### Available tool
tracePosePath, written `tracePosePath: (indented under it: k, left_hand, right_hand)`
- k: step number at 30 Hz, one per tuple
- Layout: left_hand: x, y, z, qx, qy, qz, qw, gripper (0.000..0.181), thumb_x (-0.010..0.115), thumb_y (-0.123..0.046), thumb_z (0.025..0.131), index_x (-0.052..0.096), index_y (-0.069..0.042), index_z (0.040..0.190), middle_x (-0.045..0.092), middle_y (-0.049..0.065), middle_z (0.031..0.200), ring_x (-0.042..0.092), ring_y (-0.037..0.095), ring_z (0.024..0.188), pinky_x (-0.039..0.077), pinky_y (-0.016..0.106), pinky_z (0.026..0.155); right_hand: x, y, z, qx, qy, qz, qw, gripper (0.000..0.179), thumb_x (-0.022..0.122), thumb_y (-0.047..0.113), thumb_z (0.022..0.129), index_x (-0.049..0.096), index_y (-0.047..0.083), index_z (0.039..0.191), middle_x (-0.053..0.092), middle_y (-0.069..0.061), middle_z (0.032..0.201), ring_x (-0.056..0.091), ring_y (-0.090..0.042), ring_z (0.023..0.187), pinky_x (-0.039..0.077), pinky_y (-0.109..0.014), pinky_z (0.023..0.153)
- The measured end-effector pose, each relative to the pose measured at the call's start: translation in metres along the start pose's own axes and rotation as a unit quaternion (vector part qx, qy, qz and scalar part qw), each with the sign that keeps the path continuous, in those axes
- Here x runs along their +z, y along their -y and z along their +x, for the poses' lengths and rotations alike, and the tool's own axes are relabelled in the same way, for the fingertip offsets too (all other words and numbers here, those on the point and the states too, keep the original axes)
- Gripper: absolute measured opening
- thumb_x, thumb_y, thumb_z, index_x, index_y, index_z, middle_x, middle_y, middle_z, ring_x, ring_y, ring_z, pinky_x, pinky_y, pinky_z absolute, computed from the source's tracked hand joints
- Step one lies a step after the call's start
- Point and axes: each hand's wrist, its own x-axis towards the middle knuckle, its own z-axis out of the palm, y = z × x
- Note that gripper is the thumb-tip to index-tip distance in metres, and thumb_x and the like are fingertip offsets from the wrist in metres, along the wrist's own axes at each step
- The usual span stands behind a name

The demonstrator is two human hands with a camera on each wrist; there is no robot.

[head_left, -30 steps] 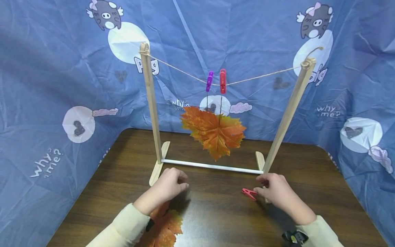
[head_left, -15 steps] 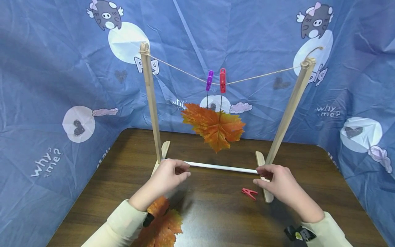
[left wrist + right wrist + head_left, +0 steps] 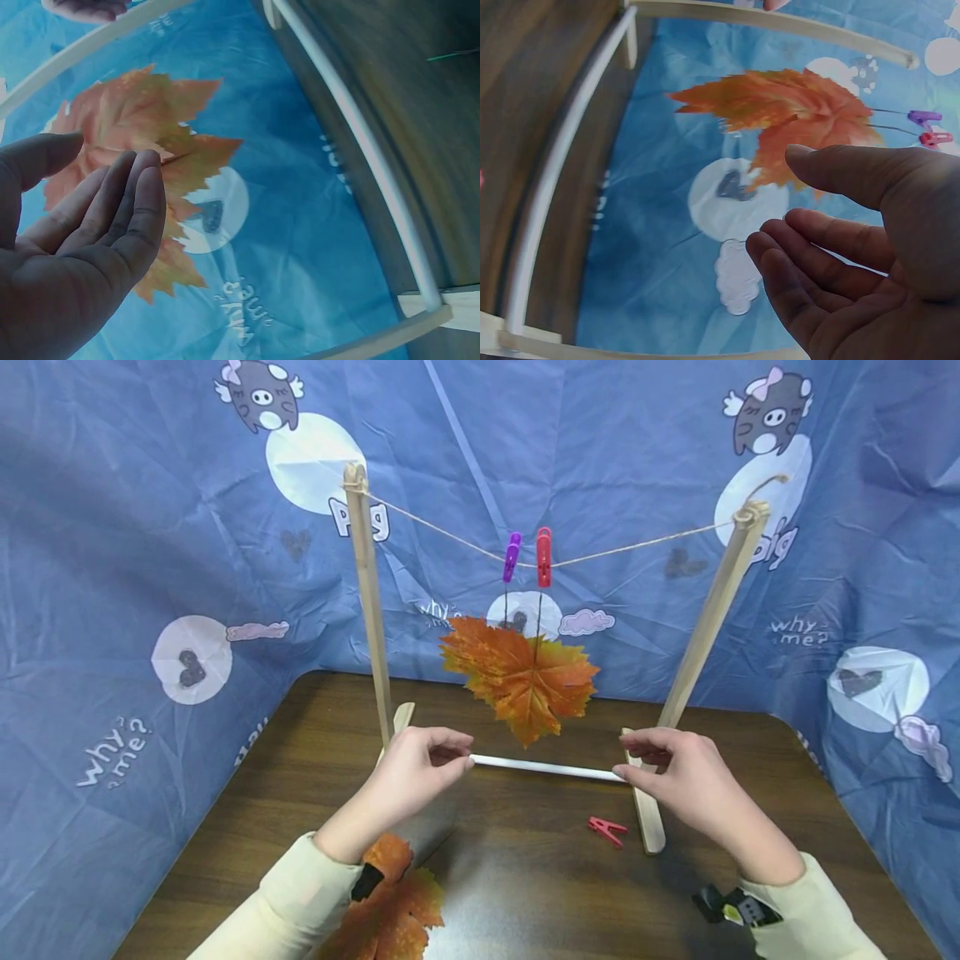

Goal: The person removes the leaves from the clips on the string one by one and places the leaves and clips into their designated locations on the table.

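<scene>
Two orange maple leaves (image 3: pixel 525 681) hang overlapping from a string (image 3: pixel 442 532), held by a purple clothespin (image 3: pixel 512 557) and a red clothespin (image 3: pixel 543 557). My left hand (image 3: pixel 420 768) is raised in front of the white rod (image 3: pixel 543 767), fingers loosely bent and thumb apart, with nothing between them. On the other side my right hand (image 3: pixel 678 768) has a similar pose, overlapping the right post's foot in the head view. The right wrist view shows its palm (image 3: pixel 855 255) bare. Below the rod, a second red clothespin (image 3: pixel 606 830) lies on the table.
Wooden posts (image 3: pixel 369 610) stand left and right, joined low by the rod. More maple leaves (image 3: pixel 401 910) lie on the brown table (image 3: pixel 517 877), partly under my left sleeve (image 3: pixel 300 893). Blue printed cloth (image 3: pixel 622 443) surrounds the table at the back and sides.
Both hands have risen and moved forward from lower over the table, holding nothing throughout. The hanging leaves swung slightly up and back down. The clothespin on the table has stayed put.
</scene>
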Motion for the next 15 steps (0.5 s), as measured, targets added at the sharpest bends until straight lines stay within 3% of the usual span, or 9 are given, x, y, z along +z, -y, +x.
tracePosePath:
  k: [8,15]
  left_hand:
    - [-0.005,-0.019,0.008,0.013,-0.006,-0.038,0.9992,0.022,0.076,0.0,0.088,0.074,0.004,0.109,0.075,0.006,0.095,0.07,0.015,0.084,0.057,0.036,0.077]
    - [-0.006,-0.031,0.017,0.031,-0.021,-0.011,0.9992,0.022,0.078,-0.005,0.088,0.076,-0.001,0.109,0.076,0.001,0.093,0.07,0.01,0.079,0.056,0.029,0.07]
  right_hand:
    - [-0.014,0.02,0.01,-0.021,-0.01,-0.013,0.9997,0.035,0.085,0.023,0.085,0.075,0.007,0.115,0.073,-0.004,0.107,0.07,-0.024,0.095,0.057,-0.044,0.078]
    - [-0.026,0.037,0.018,-0.057,-0.034,-0.009,0.9978,0.034,0.087,0.022,0.084,0.076,0.008,0.113,0.074,-0.002,0.104,0.07,-0.018,0.09,0.056,-0.036,0.077]
